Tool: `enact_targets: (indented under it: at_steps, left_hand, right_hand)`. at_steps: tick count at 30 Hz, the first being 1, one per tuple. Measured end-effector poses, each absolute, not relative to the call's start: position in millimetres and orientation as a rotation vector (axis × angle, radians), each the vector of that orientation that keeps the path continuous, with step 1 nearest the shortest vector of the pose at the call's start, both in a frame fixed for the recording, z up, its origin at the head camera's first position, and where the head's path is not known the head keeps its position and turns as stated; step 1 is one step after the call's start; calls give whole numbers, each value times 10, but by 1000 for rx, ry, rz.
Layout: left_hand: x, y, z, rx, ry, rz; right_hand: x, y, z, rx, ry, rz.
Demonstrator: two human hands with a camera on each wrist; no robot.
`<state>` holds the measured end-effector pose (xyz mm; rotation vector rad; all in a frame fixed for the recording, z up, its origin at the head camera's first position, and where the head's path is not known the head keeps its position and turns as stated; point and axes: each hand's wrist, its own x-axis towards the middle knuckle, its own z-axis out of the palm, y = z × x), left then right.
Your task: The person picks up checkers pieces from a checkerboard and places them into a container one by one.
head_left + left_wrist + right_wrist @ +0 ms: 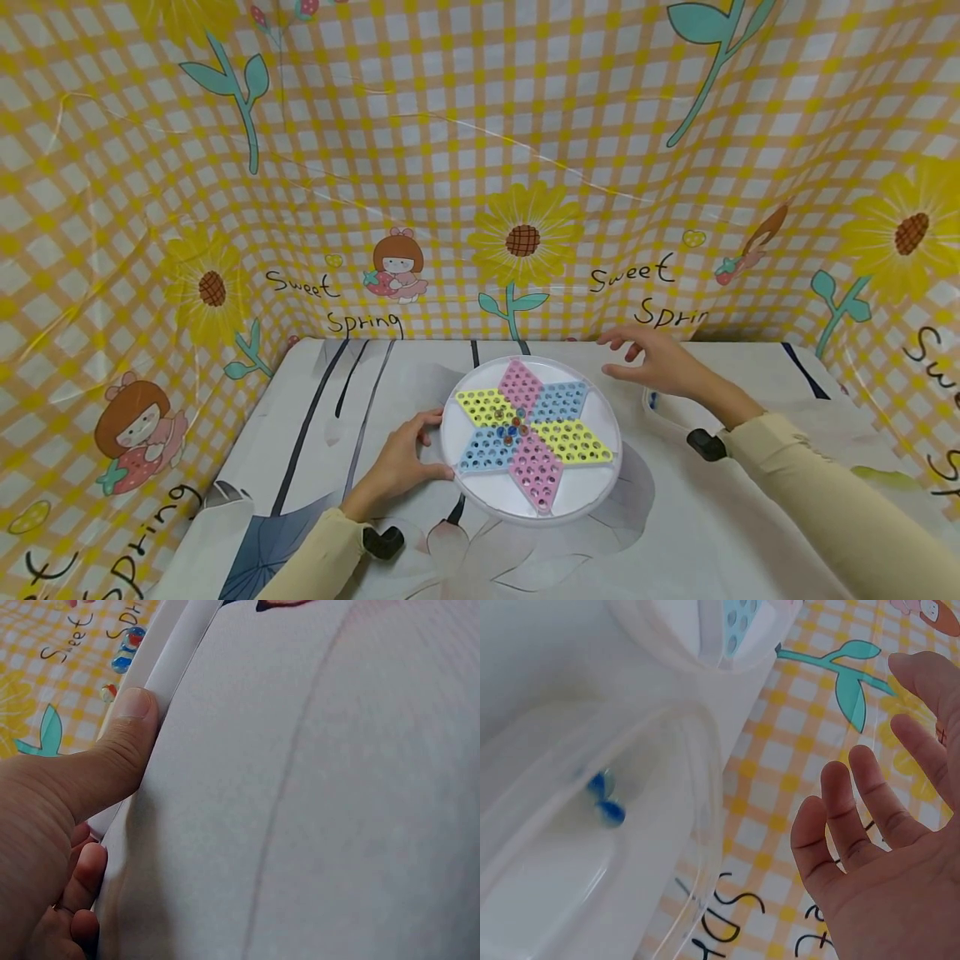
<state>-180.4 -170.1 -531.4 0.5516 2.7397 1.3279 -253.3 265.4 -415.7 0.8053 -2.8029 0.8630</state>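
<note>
A round white Chinese checkers board (480, 497) with a pink, yellow and blue star lies on the table. Several small marbles (512, 431) cluster around its centre. My left hand (397, 462) holds the board's left rim; its thumb (133, 724) presses the rim and the other fingers bend beside it. My right hand (660, 364) is raised to the right of the board, fingers spread and loosely bent, holding nothing. Below it stands a clear plastic container (705, 787) with blue marbles (607, 802) inside, partly hidden by the right arm in the head view.
The table (307, 467) has a pale cloth with dark stems and flowers. A yellow checked sheet (442, 150) printed with sunflowers hangs behind and at both sides. Each wrist wears a small black device (384, 543).
</note>
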Motion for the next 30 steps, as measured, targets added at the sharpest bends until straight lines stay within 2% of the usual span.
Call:
enact_targets:
  at_steps: [10, 30]
  left_hand:
    - [-1837, -1734, -5341, 640, 2763, 1315]
    - [-1840, -1730, -5329, 584, 2732, 1334]
  right_hand:
    - [-2602, 2414, -4242, 847, -2784, 927]
    - [-2628, 2007, -4401, 928, -2857, 1019]
